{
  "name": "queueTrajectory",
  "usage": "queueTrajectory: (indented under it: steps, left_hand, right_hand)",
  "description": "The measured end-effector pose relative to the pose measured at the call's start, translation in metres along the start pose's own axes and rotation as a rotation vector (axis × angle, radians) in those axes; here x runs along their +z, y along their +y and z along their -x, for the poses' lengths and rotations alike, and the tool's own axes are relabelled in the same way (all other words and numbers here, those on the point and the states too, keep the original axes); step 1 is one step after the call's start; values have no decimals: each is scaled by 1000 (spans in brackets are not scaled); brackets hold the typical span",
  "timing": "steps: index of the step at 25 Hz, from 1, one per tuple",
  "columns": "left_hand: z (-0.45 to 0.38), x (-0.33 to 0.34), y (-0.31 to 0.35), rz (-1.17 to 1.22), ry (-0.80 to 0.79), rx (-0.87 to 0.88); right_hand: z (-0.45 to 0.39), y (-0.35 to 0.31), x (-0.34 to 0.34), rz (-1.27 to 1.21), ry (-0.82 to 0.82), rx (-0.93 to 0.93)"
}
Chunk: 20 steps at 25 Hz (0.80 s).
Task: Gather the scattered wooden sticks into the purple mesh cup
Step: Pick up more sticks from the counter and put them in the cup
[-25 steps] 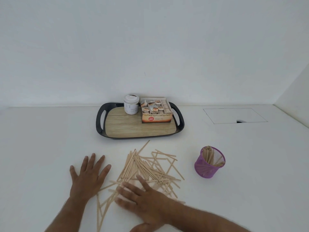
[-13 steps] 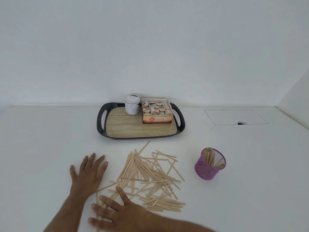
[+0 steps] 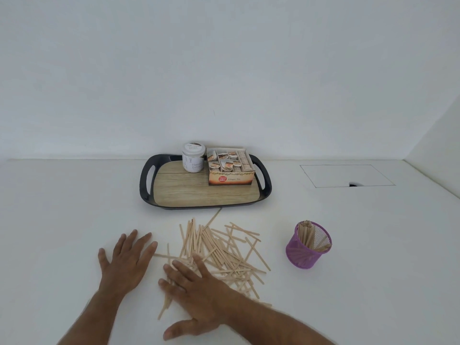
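Nearest me, the right hand (image 3: 196, 292) lies flat with fingers spread, palm pressing down on the near-left edge of the pile of thin, pale wooden sticks (image 3: 221, 250), gripping none of them. Just left of it, the left hand (image 3: 124, 260) rests open on the smooth white tabletop (image 3: 62, 220), fingers straight, its fingertips near the pile's outermost sticks. The sticks lie crisscrossed in a loose heap. To their right, apart from the heap, stands the small purple mesh cup (image 3: 307, 245), tilted slightly, already holding a bundle of sticks. Farther back sits a black-rimmed oval tray with a wood-grain base (image 3: 189, 192), bearing a white jar (image 3: 193, 158) and an open cardboard tea box (image 3: 230, 166).
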<state>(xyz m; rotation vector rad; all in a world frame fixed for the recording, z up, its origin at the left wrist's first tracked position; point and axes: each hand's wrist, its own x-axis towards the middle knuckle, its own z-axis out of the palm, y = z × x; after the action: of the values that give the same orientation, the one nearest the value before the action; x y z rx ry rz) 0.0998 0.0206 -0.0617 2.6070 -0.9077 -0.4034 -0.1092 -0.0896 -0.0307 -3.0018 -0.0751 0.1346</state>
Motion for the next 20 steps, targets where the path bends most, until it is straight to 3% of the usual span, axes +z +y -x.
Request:
queueTrajectory:
  steps: [2,5,7,9,14,20]
  left_hand:
    - [-4,-4,6,51,24,-46]
    - [-8,-9,33,75,94,-53]
    - [-8,-8,61,109,53,-25]
    - [-7,-3,88,129,-22,-17]
    - [-2,6,122,-14,-5,-83]
    - [-2,6,125,115,-82,-119]
  right_hand:
    - [4,9,-3,-71,94,82]
    - [12,35,-19,-188,277,464]
    - [20,55,-30,-192,261,730]
    - [22,67,-35,-209,140,873]
    - [12,69,-33,-310,85,908]
    - [2,64,-45,-417,95,895]
